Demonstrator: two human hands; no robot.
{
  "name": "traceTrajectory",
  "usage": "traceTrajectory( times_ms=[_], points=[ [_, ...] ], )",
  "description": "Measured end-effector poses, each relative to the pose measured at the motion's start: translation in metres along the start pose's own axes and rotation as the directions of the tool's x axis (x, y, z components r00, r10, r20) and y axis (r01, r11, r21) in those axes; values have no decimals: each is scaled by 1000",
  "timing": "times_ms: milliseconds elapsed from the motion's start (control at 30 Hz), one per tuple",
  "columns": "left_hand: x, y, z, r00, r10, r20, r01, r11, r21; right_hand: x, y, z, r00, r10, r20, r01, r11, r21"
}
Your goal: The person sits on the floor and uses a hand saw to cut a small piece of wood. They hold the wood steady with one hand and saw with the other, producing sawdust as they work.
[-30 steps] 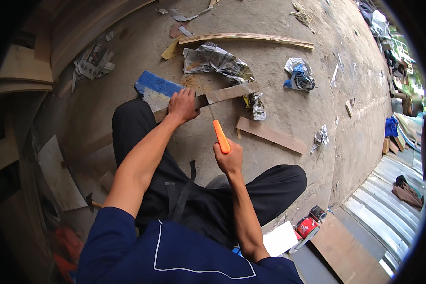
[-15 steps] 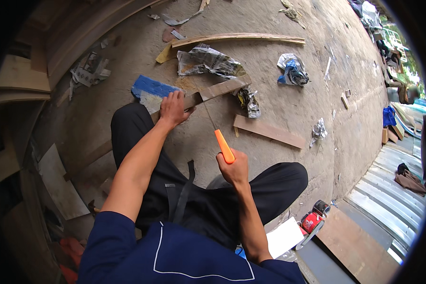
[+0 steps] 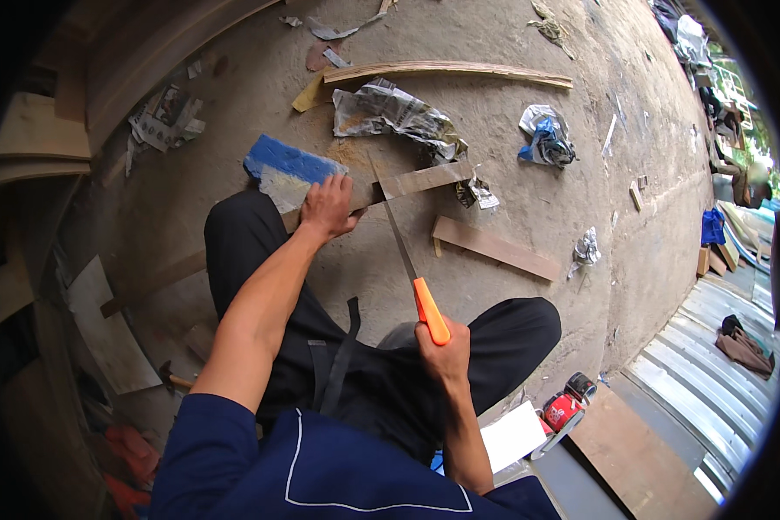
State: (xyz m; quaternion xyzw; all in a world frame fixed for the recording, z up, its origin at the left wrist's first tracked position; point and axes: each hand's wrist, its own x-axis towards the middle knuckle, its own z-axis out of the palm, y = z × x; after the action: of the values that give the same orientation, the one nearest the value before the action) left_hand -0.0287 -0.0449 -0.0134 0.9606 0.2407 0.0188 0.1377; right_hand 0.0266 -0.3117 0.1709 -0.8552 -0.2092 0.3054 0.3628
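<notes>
My right hand [image 3: 445, 351] is closed around the orange handle of a handsaw [image 3: 400, 243]. Its narrow blade points away from me and crosses a wooden board [image 3: 429, 178] at a dark cut line. My left hand [image 3: 328, 208] grips this board left of the blade, pressing it down beside a block with blue paint [image 3: 290, 162]. The board's right part reaches over crumpled newspaper [image 3: 399, 117]. Whether the cut goes right through, I cannot tell. Sawdust lies on the floor beyond the blade tip.
A loose wooden piece [image 3: 494, 249] lies right of the saw, and a long wood strip [image 3: 446, 71] lies farther off. Near my right knee sits a red power tool [image 3: 563, 411]. A hammer [image 3: 175, 378] lies at my left. Corrugated metal sheet [image 3: 698, 347] covers the right side.
My right hand has drawn the saw back toward me and slightly right, so more blade shows on my side of the board. My left hand keeps its hold on the board.
</notes>
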Motion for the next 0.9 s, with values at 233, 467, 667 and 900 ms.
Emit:
traceTrajectory(
  times_ms=[233, 467, 667, 900],
  points=[
    [9, 5, -1, 997, -69, 30, 69, 998, 13, 50, 11, 23, 998, -64, 12, 64, 998, 12],
    [6, 2, -2, 997, -58, 56, 58, 998, -3, 17, 2, -11, 998, 5, 70, -1, 998, -59],
    [5, 7, -1, 998, -48, 48, 50, 998, -42, 56, 10, 12, 995, -55, 80, 61, 995, -76],
    [8, 5, -3, 997, -73, 12, 73, 997, -2, 37, 6, -5, 996, -61, 67, 63, 998, -23]
  ],
)
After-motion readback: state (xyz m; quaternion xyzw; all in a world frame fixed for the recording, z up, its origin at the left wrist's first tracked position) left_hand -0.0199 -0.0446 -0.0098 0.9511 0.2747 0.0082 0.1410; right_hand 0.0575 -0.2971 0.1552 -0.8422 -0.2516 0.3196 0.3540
